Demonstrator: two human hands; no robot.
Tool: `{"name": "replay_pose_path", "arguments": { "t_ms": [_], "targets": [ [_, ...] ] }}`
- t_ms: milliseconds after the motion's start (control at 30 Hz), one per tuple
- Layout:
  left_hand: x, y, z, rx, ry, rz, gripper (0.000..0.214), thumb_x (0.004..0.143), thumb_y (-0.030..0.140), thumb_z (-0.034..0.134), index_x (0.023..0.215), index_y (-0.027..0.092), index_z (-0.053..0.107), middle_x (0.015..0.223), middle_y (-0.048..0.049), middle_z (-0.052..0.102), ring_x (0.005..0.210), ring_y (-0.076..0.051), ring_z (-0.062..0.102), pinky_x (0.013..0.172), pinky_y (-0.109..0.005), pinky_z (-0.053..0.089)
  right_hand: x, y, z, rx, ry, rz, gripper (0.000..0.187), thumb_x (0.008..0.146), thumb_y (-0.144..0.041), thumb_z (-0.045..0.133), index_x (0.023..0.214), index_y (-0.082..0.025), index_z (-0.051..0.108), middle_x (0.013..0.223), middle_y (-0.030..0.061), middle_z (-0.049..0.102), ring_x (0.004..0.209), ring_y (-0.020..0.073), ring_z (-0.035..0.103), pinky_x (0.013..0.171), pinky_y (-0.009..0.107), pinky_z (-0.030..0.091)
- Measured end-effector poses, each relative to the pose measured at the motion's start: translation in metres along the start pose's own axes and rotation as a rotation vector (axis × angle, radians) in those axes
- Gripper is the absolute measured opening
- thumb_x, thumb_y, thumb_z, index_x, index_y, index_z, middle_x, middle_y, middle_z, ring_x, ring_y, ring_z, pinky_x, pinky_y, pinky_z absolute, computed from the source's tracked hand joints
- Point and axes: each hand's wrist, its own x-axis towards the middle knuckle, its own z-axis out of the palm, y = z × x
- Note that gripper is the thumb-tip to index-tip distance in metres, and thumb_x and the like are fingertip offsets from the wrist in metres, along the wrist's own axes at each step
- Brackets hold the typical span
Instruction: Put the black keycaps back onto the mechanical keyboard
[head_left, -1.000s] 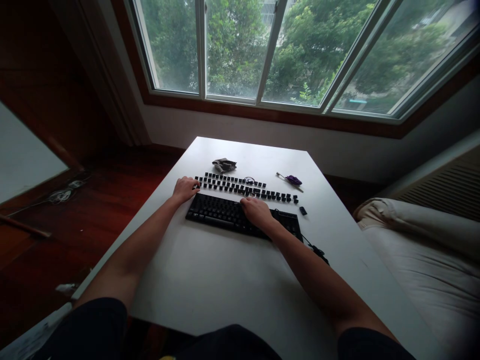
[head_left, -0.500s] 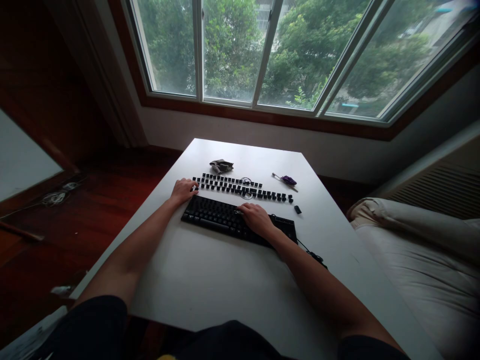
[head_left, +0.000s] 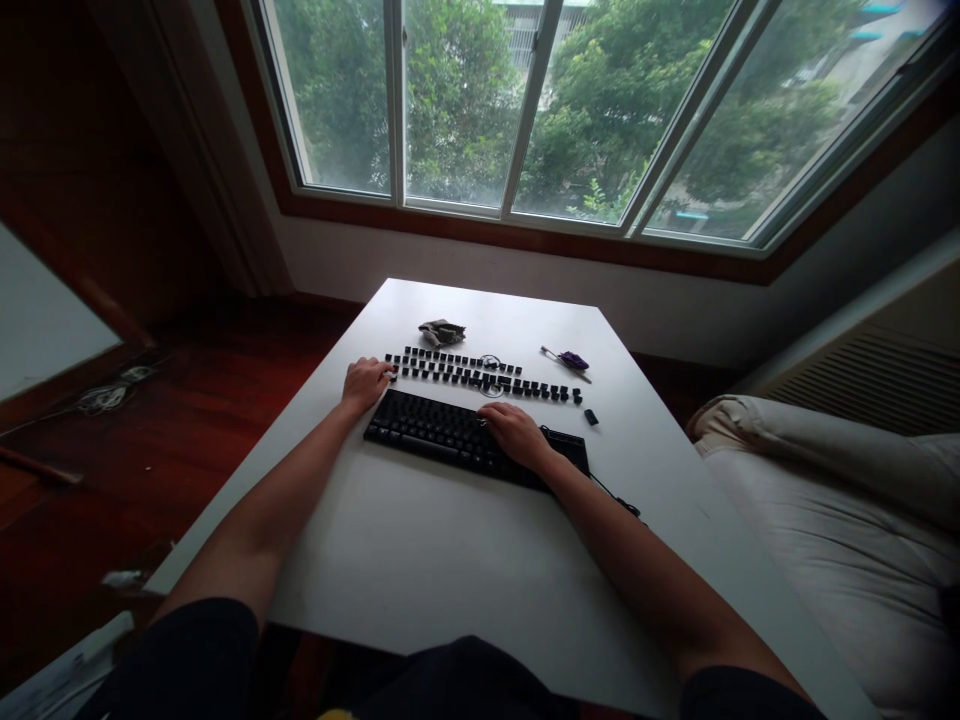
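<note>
A black keyboard [head_left: 435, 436] lies across the middle of the white table [head_left: 450, 560]. Behind it, loose black keycaps [head_left: 480, 375] are laid out in rows. My left hand [head_left: 364, 382] rests at the left end of the keycap rows, fingers curled and touching the nearest caps. My right hand [head_left: 511, 432] lies on the right half of the keyboard, fingers bent down onto the keys; whether it pinches something small is unclear. A single keycap [head_left: 591, 417] sits apart at the right.
A crumpled grey cloth [head_left: 442, 332] and a purple brush [head_left: 573, 360] lie near the table's far edge. The keyboard cable [head_left: 619, 503] trails off to the right. A pale cushioned seat [head_left: 840, 520] stands at the right. A wide window fills the back.
My right hand has slid back from the keycap rows onto the keyboard. The left hand stays at the left end of the rows. The view has shifted slightly.
</note>
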Motion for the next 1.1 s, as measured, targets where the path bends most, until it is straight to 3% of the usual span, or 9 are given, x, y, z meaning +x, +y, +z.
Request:
{"name": "replay_pose_path", "arguments": {
  "t_ms": [133,200,267,333,433,533,833,1000,1100],
  "targets": [
    [-0.007,0.003,-0.001,-0.067,0.007,0.028,0.021,0.093,0.031,0.057,0.101,0.024,0.074,0.094,-0.0083,0.066,0.093,-0.026,0.057,0.089,-0.041,0.043,0.006,-0.012,-0.019,0.08,0.209,0.123,0.037,0.106,-0.037,0.037,0.127,-0.019,0.063,0.121,0.0141,0.067,0.113,0.0255,0.062,0.096,0.034,0.045],
    [-0.011,0.004,0.0,-0.142,-0.052,0.077,0.021,0.094,0.031,0.056,0.1,0.023,0.075,0.092,-0.0063,0.064,0.089,-0.023,0.057,0.086,-0.038,0.046,0.015,-0.019,-0.025,0.188,0.234,0.221,0.041,0.107,-0.042,0.032,0.115,-0.02,0.066,0.106,0.0123,0.07,0.102,0.025,0.066,0.089,0.032,0.046],
    [-0.016,0.005,0.0,-0.194,-0.102,0.108,0.02,0.093,0.03,0.057,0.099,0.023,0.075,0.093,-0.005,0.064,0.087,-0.02,0.058,0.083,-0.035,0.048,0.029,-0.025,-0.026,0.294,0.174,0.272,0.047,0.107,-0.047,0.029,0.099,-0.021,0.067,0.082,0.0069,0.069,0.081,0.0223,0.067,0.077,0.03,0.046],
    [-0.02,0.006,0.0,-0.222,-0.125,0.102,0.019,0.092,0.029,0.058,0.098,0.023,0.075,0.096,-0.0044,0.063,0.084,-0.019,0.059,0.081,-0.033,0.05,0.046,-0.032,-0.02,0.357,0.142,0.262,0.05,0.106,-0.048,0.028,0.091,-0.021,0.066,0.073,0.0031,0.067,0.07,0.0185,0.065,0.07,0.027,0.046],
    [-0.025,0.007,-0.001,-0.279,-0.136,0.05,0.018,0.088,0.027,0.06,0.097,0.024,0.076,0.099,-0.004,0.063,0.08,-0.017,0.061,0.08,-0.033,0.052,0.074,-0.044,-0.003,0.744,-0.019,0.225,0.032,0.099,-0.046,0.046,0.103,-0.02,0.064,0.059,-0.0036,0.06,0.054,0.0148,0.058,0.057,0.024,0.045],
    [-0.028,0.007,-0.002,-0.324,-0.137,0.023,0.018,0.085,0.024,0.06,0.094,0.024,0.076,0.097,-0.0035,0.062,0.078,-0.016,0.06,0.08,-0.033,0.054,0.099,-0.057,0.011,0.933,-0.105,0.163,0.023,0.094,-0.036,0.054,0.104,-0.019,0.065,0.059,-0.0048,0.061,0.054,0.0131,0.058,0.056,0.022,0.046],
    [-0.03,0.005,0.0,-0.369,-0.142,0.001,0.02,0.085,0.025,0.059,0.096,0.023,0.075,0.094,-0.0032,0.059,0.077,-0.016,0.058,0.075,-0.031,0.053,0.139,-0.082,0.023,0.611,-0.061,0.18,0.016,0.089,-0.031,0.063,0.082,-0.019,0.072,0.059,-0.0024,0.066,0.057,0.0131,0.059,0.061,0.022,0.043],
    [-0.03,0.002,0.002,-0.361,-0.135,-0.002,0.02,0.085,0.025,0.06,0.097,0.024,0.075,0.093,-0.0033,0.059,0.075,-0.016,0.058,0.073,-0.031,0.052,0.153,-0.081,0.034,0.56,-0.157,0.189,0.014,0.089,-0.028,0.065,0.081,-0.019,0.072,0.061,-0.0018,0.068,0.055,0.0133,0.059,0.058,0.022,0.041],
    [-0.03,0.0,0.003,-0.368,-0.13,-0.003,0.019,0.085,0.025,0.059,0.097,0.023,0.075,0.094,-0.0035,0.06,0.076,-0.016,0.058,0.072,-0.03,0.052,0.154,-0.085,0.033,0.543,-0.219,0.088,0.014,0.091,-0.028,0.064,0.086,-0.018,0.072,0.062,-0.002,0.068,0.056,0.0128,0.059,0.059,0.022,0.039]
  ]
}}
